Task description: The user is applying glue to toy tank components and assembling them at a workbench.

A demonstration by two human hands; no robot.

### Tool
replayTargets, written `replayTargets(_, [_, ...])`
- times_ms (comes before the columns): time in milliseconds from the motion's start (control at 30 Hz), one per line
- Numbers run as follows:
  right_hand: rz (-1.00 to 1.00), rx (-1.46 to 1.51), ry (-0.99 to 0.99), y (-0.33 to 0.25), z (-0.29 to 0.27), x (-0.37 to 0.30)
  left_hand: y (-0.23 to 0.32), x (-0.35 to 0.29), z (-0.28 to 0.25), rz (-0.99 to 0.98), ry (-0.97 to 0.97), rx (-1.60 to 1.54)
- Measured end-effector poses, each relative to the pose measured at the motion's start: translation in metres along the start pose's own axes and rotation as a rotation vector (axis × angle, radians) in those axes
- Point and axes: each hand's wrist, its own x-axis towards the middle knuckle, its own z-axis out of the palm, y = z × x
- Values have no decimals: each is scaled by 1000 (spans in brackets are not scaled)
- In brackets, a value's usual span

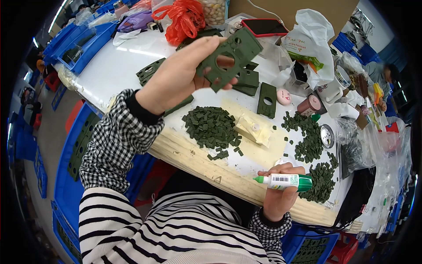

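Observation:
Raised over the table, my left hand (176, 72) grips a dark green flat panel (247, 47) with a large round hole and smaller openings. The panel is tilted. At the table's front edge, my right hand (280, 203) is wrapped round a small white and green glue bottle (283, 180), its pointed green nozzle facing left. Heaps of small dark green chips (211, 127) lie between the hands, with more chips (323, 182) right of the bottle. A pale yellow block (255, 130) stands beside the left heap. Another green panel (267, 99) lies flat beyond it.
Stacked green panels (247, 83) lie behind my left hand. Farther back are a red plastic bag (184, 20), a red-edged phone (264, 27) and a white bag (310, 42). A round tin (326, 135) sits at right. Blue crates (70, 154) flank the table.

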Motion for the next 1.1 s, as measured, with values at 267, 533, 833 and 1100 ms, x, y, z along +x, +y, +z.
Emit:
replayTargets(267, [-128,97,-11,-8,0,2,-44,-72,37,-316,-178,-302])
replayTargets(533, [-50,32,-183,-13,13,-8,-78,-86,45,-483,-284,-167])
replayTargets(833, [31,26,-62,-3,23,-11,-89,-99,26,-255,-257,-374])
replayTargets(1100, [48,0,-67,1,30,-12,-96,-109,29,-98,-159,-294])
